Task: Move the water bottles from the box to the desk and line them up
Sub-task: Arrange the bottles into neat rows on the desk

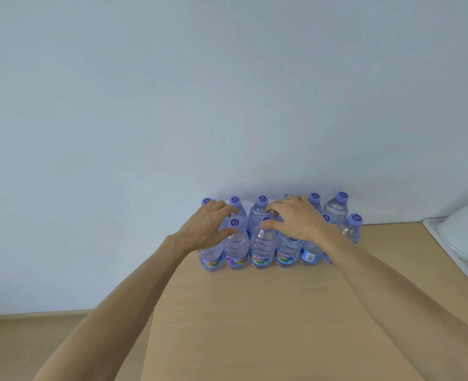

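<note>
Nearest lay the bare wooden desk [254,325], and both forearms reached across it from the near edge toward the far wall. At the far side of the desk stood the water bottles [263,243], upright and packed close in two rows against the pale wall [227,92], with about six to a row.

The left hand [205,229] rested over the left end of the group, fingers spread and curved. Its thumb pressed the shoulder of the second bottle in the near row, and its fingertips reached toward a cap behind. I could not tell whether it had truly closed on any bottle. The right hand [296,218] sat over the middle of the group, half closed, with thumb and forefinger pinching at the cap of the third bottle in the near row.

Each cap [235,223] was lilac with a dark purple swirl mark on top. The labels [260,259] were blue with rainbow-coloured waves. One bottle further right showed a barcode panel [310,257]. The lettering was too small to read.

At the far right a white kettle [463,232] sat on a white tray [433,229].
</note>
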The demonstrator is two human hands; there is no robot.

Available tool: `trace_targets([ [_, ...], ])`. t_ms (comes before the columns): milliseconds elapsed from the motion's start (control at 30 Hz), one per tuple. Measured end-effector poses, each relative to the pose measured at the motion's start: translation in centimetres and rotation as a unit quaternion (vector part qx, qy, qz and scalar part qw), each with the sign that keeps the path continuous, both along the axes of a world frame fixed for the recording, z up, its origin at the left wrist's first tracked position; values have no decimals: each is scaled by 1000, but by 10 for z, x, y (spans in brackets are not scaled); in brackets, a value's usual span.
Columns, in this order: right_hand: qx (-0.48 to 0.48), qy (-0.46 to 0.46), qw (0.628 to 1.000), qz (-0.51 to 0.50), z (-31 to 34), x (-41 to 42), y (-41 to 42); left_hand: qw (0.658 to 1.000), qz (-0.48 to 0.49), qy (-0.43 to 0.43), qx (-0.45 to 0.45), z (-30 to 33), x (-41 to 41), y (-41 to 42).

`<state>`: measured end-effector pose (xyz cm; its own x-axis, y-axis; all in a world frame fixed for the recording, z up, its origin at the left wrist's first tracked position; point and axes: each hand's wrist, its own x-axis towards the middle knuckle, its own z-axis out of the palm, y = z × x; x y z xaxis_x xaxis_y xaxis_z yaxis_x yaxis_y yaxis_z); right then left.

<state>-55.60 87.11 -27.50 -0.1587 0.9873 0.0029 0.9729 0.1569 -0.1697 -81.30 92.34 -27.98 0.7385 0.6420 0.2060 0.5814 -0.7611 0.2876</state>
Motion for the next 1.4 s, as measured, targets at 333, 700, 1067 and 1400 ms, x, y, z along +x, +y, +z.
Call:
trace_targets([
  [333, -31, -74, 997, 9, 6, 45, -20, 993, -13, 102, 60, -5, 73, -12],
  [700, -63, -7, 998, 28, 4, 43, -13, 983, 12, 166, 74, -8, 91, -15],
  [1067, -55, -9, 996, 70, 3, 46, -13, 984, 52, 166, 27, -8, 98, -10],
  [1400, -44, -5, 997, 58, 0, 46, -11, 986, 9, 165, -6, -3, 93, -6],
])
